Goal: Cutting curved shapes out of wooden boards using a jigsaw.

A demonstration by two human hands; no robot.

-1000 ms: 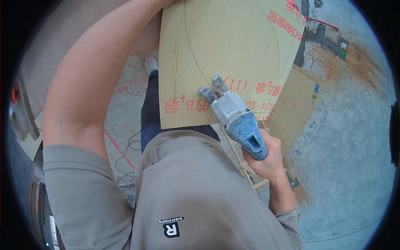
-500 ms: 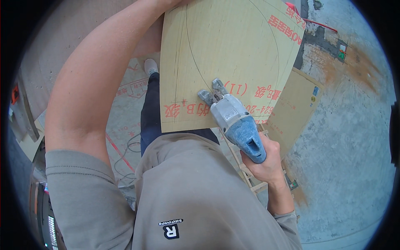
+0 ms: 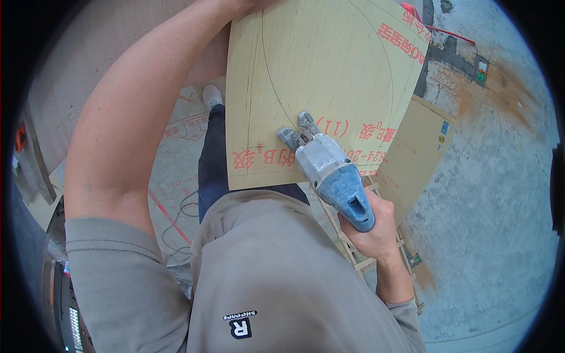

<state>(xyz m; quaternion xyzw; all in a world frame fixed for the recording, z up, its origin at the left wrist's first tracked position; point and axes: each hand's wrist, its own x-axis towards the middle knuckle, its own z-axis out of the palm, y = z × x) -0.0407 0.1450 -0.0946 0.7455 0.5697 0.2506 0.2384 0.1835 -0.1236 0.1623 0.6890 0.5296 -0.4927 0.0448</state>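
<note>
A pale plywood board (image 3: 318,65) with red print and pencilled curves lies in front of my body. My right hand (image 3: 376,226) is wrapped round the rear handle of a blue and grey jigsaw (image 3: 335,176). The two-pronged shoe of the saw rests on the board near its lower edge, at the lower end of a curved pencil line. At the top edge of the picture, my left hand (image 3: 250,5) is by the board's upper left side, with its fingers cut off from view.
A large wooden panel (image 3: 88,76) stands or lies at the upper left. Another board (image 3: 421,153) and a slatted wooden frame (image 3: 362,262) are to the right, over a grey concrete floor (image 3: 488,235). A cable (image 3: 176,226) loops on the floor beside my leg.
The jigsaw and my right hand have shifted very slightly left. The board's lower edge sits a touch nearer my body. Otherwise the hold looks the same.
</note>
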